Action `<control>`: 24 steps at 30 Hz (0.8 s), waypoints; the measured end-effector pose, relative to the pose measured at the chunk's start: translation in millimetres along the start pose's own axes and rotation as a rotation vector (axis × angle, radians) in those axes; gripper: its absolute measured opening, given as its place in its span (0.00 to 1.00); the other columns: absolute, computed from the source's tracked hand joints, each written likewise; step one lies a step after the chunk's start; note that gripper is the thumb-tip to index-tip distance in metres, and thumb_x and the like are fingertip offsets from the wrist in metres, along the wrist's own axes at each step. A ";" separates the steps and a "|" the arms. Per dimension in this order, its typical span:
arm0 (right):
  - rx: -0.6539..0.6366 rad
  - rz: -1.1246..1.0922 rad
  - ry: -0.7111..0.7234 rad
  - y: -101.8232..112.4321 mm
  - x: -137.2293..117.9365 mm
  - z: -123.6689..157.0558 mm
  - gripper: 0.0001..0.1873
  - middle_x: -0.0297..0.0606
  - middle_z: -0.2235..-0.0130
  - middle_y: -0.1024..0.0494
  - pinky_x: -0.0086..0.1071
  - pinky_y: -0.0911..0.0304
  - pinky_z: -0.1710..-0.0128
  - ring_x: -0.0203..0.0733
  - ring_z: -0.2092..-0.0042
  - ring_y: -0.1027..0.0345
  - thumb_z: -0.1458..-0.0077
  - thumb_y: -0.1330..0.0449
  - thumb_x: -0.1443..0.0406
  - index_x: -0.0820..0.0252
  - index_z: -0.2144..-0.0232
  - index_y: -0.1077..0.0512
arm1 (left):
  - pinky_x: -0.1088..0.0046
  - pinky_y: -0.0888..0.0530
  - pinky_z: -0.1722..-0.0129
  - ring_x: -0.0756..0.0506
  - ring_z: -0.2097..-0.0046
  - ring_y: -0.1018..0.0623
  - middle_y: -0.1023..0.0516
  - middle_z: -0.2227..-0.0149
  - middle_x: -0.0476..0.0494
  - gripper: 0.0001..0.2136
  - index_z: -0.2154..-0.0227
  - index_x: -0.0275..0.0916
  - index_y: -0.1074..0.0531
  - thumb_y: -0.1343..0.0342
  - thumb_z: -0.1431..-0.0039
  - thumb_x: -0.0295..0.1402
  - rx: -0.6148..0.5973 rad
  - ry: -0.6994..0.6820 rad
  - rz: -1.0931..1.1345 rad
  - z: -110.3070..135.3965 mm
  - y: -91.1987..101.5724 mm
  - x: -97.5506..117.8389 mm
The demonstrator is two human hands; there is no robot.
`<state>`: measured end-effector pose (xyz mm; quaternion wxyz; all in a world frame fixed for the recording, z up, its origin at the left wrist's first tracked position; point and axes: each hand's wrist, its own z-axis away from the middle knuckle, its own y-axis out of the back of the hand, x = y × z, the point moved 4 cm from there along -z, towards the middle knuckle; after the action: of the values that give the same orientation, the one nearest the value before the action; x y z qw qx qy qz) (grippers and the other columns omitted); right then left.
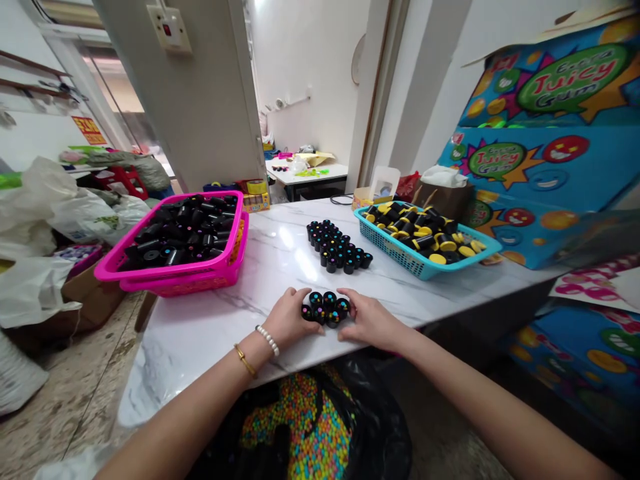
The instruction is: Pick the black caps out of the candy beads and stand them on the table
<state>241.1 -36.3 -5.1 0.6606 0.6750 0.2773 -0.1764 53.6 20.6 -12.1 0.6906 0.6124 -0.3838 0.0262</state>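
Between my two hands a small cluster of black cylindrical containers (329, 298) stands upright on the marble-patterned table, with coloured candy balls showing in their open tops. My left hand (290, 316) is curved round the cluster's left side, and my right hand (370, 319) presses in from the right. A larger group of the same black containers (334, 241) stands farther back. Below the table's front edge, a black plastic bag (385, 420) holds many small multicoloured candy balls (320, 433).
A pink basket (231, 267) of black containers stands at left. On the right, a turquoise basket (415, 262) holds black containers with yellow caps. Blue gum cartons (555, 160) are stacked at far right. White plastic bags (45, 207) lie at far left.
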 end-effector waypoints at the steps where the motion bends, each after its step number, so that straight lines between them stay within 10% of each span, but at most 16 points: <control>1: -0.009 -0.026 -0.006 -2.0 -1.5 -2.0 0.47 0.39 0.61 0.24 0.34 0.37 0.61 0.44 0.62 0.31 0.64 0.27 0.64 0.66 0.40 0.37 | 0.65 0.29 0.52 0.38 0.55 0.25 0.30 0.54 0.36 0.42 0.42 0.35 0.33 0.28 0.62 0.43 0.000 -0.007 0.006 -2.2 0.5 -0.9; 24: 0.114 -0.039 -0.058 -26.9 -22.0 -98.0 0.29 0.41 0.62 0.22 0.35 0.39 0.65 0.46 0.63 0.29 0.59 0.30 0.62 0.61 0.54 0.31 | 0.67 0.27 0.65 0.37 0.64 0.21 0.19 0.67 0.41 0.43 0.39 0.30 0.35 0.34 0.64 0.32 -0.037 0.051 0.198 -112.8 39.4 -60.5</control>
<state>194.9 56.8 -6.8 0.6253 0.7005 0.2607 -0.2245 47.3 154.3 -8.5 0.7055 0.5577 -0.4252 0.1025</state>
